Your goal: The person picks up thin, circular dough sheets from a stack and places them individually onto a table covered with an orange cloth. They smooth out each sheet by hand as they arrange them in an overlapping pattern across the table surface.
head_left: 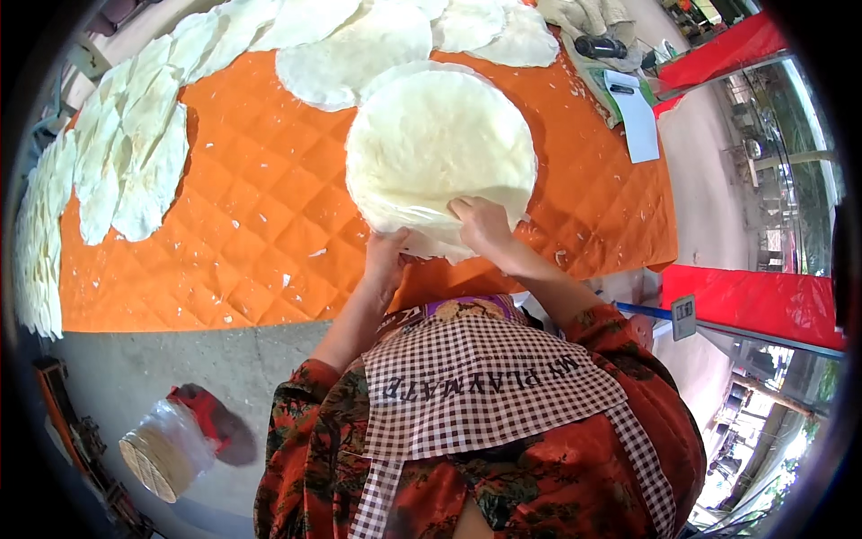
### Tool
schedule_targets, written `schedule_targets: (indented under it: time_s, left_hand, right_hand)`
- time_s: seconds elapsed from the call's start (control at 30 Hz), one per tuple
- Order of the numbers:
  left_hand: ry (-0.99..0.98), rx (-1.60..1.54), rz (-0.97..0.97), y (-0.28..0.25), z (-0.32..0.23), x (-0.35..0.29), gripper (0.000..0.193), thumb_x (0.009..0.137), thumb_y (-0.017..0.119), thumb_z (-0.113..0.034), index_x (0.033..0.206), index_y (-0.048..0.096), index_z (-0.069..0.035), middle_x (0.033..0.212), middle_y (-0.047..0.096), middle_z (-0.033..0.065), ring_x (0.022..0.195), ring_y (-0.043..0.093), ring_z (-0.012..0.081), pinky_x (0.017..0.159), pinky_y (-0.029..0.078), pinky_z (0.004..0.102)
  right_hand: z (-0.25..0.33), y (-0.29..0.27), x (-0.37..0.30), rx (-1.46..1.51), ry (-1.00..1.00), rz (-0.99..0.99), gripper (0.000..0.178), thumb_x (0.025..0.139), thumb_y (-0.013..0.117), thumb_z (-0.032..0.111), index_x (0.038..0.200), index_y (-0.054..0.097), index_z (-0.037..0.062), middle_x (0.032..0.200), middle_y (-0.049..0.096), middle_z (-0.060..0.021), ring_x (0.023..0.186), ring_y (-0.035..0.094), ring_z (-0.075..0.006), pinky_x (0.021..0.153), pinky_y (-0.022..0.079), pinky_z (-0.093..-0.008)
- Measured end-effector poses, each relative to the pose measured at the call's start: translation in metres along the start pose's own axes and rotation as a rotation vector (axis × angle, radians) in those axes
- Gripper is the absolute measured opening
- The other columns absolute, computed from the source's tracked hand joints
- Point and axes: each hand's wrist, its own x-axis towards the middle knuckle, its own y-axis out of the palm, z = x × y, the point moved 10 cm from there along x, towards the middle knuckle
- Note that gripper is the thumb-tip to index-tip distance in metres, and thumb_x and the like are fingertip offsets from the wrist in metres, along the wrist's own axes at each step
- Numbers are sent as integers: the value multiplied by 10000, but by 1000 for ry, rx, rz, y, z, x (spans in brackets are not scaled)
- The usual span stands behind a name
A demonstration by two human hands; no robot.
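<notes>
A large pale, round, thin flatbread [440,135] lies in front of me, apparently on top of others, since layered edges show along its near side. My right hand [485,229] has its fingers curled in on the flatbread's near right part, pinching a fold of the sheet. At the near left rim my left hand [388,259] holds the edge, thumb on top and the other fingers mostly hidden underneath. The near part of the sheet is creased between the two hands. Behind it, more flatbreads [359,54] overlap at the far side of the orange quilted cloth [260,198].
Overlapping rows of flatbreads [135,153] line the left side. At the far right lie a white paper pad [639,135] with a pen, a black cylindrical object [600,47] and crumpled cloth. Crumbs dot the orange cloth. A plastic-wrapped round bundle [166,449] stands on the floor at left.
</notes>
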Motion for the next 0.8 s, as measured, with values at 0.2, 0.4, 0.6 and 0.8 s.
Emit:
schedule_targets:
  time_s: [0.2, 0.4, 0.6, 0.8]
  left_hand:
    - [88, 68, -133, 1, -8, -5, 461, 880, 604, -114, 1288, 395, -60, 1080, 592, 150, 837, 642, 309, 473, 557, 404]
    - [32, 121, -189, -8, -5, 1, 384, 889, 580, -84, 1239, 436, -23, 1056, 600, 154, 852, 639, 301, 488, 558, 407]
    - [34, -7, -259, -17, 13, 11, 262, 906, 535, -58, 1153, 502, 20, 971, 621, 146, 809, 640, 278, 571, 558, 423]
    - [-8, -42, -217, -25, 13, 7, 251, 914, 507, -78, 1147, 502, 16, 964, 619, 151, 784, 643, 282, 576, 558, 421]
  right_hand:
    - [37, -35, -9, 52, -113, -228, 295, 707, 675, 180, 956, 602, 39, 944, 642, -102, 886, 615, -301, 688, 495, -394]
    - [-21, 9, 7, -3, 111, 13, 142, 739, 578, 83, 853, 638, 23, 816, 650, -167, 786, 641, -321, 657, 496, -449]
    - [-70, -215, 126, -222, 165, -259, 282, 835, 659, 290, 968, 681, 43, 807, 651, -224, 757, 645, -367, 655, 501, -426]
    - [15, -172, 73, -164, -44, -218, 234, 736, 514, 23, 914, 661, 60, 787, 643, -161, 721, 613, -370, 626, 487, -442]
